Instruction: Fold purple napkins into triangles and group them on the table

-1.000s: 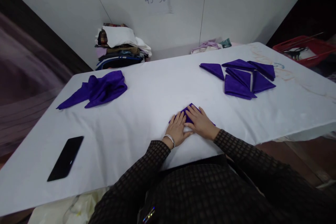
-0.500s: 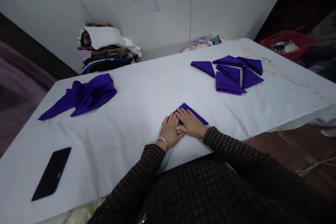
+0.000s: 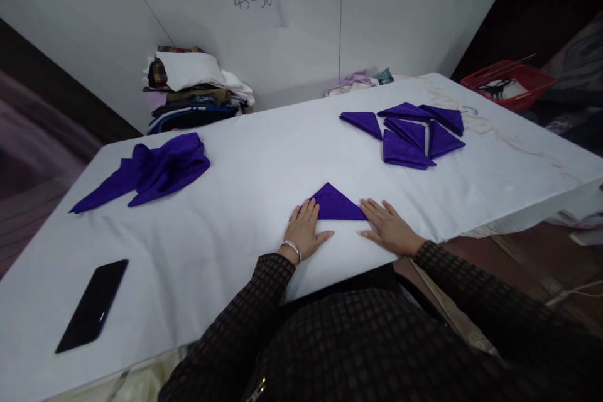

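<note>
A purple cloth folded into a triangle [image 3: 335, 206] lies flat near the front edge of the white-covered table [image 3: 245, 201], its point away from me. On its left corner rests my left hand [image 3: 305, 229], palm down with fingers outstretched, a silver bracelet at the wrist. My right hand [image 3: 390, 226] lies flat at the right corner, fingertips touching the cloth and thumb apart. Both hands cover the triangle's lower corners. Several folded purple cloths [image 3: 405, 149] lie grouped at the back right. Loose, crumpled purple cloth [image 3: 172, 163] sits at the back left.
A black phone [image 3: 94, 304] lies at the table's left front. Behind the table are a stack of folded clothes [image 3: 195, 88] and a smaller cloth pile [image 3: 355, 83] against the wall [image 3: 306, 44]. A red basket [image 3: 527, 91] stands beyond the right end.
My right hand has slid right from the middle of the folded cloth to its right corner, uncovering the centre. My left hand stays on the left side. The view has shifted slightly.
</note>
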`<state>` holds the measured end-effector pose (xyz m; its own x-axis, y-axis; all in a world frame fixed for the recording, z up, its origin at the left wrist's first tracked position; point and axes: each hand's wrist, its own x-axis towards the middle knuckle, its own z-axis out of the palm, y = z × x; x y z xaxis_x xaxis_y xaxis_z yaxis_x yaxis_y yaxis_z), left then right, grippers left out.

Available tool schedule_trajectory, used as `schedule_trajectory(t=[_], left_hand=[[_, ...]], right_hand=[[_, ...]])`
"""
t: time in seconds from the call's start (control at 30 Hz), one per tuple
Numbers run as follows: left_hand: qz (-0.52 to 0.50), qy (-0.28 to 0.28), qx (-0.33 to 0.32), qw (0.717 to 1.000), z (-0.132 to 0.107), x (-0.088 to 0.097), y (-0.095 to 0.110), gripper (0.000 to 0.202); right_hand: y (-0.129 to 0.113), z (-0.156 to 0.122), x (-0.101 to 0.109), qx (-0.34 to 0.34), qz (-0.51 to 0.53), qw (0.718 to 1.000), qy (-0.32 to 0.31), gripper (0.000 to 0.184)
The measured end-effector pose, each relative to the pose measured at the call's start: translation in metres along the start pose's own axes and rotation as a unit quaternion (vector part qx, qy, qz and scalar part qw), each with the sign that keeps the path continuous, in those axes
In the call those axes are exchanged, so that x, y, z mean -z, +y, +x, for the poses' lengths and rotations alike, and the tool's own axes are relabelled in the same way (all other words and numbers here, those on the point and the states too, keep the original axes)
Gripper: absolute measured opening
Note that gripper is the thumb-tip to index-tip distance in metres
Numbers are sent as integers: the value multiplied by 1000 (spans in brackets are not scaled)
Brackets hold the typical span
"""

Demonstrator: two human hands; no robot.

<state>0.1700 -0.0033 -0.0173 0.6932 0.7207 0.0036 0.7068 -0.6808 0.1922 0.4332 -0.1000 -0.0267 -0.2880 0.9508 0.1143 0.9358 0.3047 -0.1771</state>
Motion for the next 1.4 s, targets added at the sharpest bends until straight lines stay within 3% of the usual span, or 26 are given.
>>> schedule_trajectory(t=[0.2,0.33,0.57,0.77,0.97,1.17,1.3,1.4], left_hand=[[-4,-5,4,1000,3,-2,-2,81],[-7,-4,3,1000,4,-2,-2,78],[8,-14,6,1000,6,-1,-2,81],[16,-25,11,1000,7,1,0,80],[12,-6,2,1000,6,-2,-2,80],[6,5,1,1000,4,-2,-1,79],[6,12,-1,1000,2,-3,-1,78],[7,8,4,1000,2,-4,-2,80]], right_hand=[[25,-29,5,-78,53,995,19,56],[21,-30,5,-143,145,973,105,50],[-2,3,-1,-58,142,976,152,30],[0,12,0,-52,60,986,145,19],[-7,11,5,-58,-34,993,94,21],[-2,7,21,-59,-1,997,58,28],[-21,33,31,-24,54,993,104,41],[-47,70,24,31,92,993,74,55]])
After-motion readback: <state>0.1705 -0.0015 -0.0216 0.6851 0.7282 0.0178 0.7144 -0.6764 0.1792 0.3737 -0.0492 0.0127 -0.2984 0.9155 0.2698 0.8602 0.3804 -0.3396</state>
